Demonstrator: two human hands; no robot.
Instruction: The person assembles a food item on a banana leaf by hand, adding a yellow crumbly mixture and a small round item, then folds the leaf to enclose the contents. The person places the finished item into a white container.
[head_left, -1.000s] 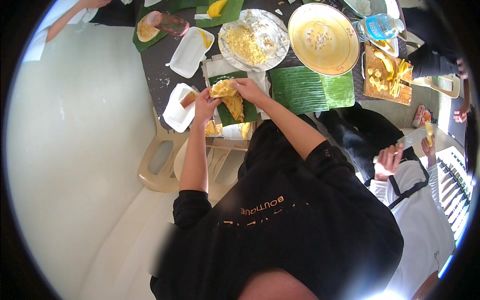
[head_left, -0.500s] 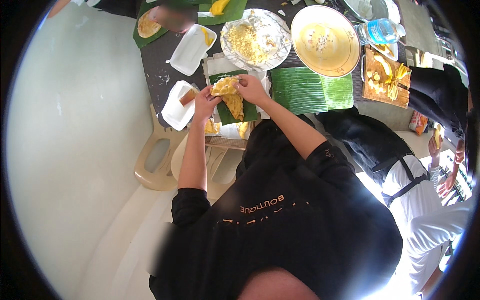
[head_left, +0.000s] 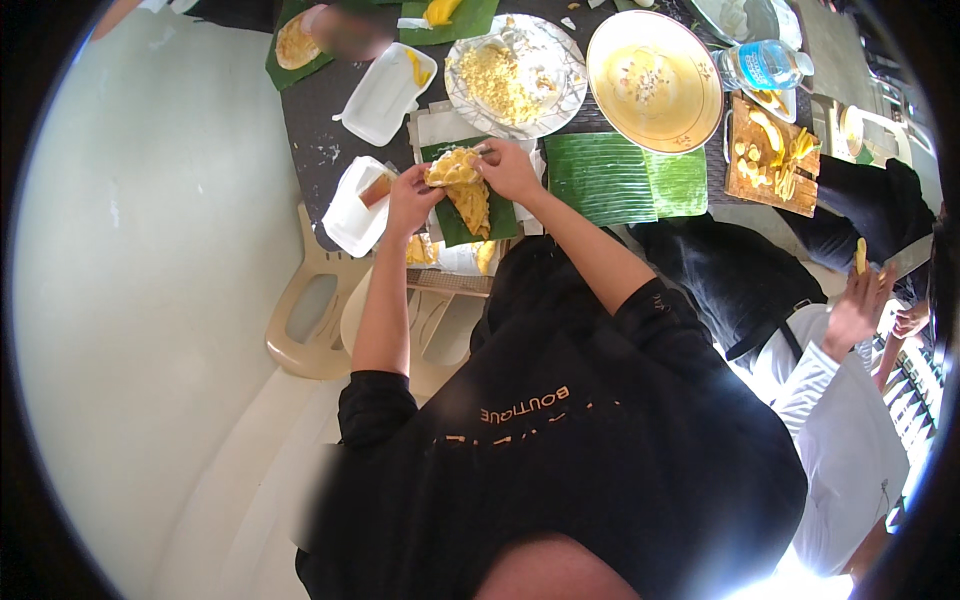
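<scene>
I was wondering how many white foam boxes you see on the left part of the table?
2: the upper box, left of the white plate, and the lower box, beside the left hand. Others could be hidden.

Pic's pretty bright. Big white glare's at bottom R, by the white shirt [head_left: 850, 490], w/ pale haze on the black shirt [head_left: 590, 480]. Yellow food [head_left: 470, 208] is well lit & pretty clear. Green leaf [head_left: 676, 185] is shiny. Dark counter [head_left: 315, 125] has a v. blurry patch up top L. Edges go round & black, w/ bendy lines.
</scene>
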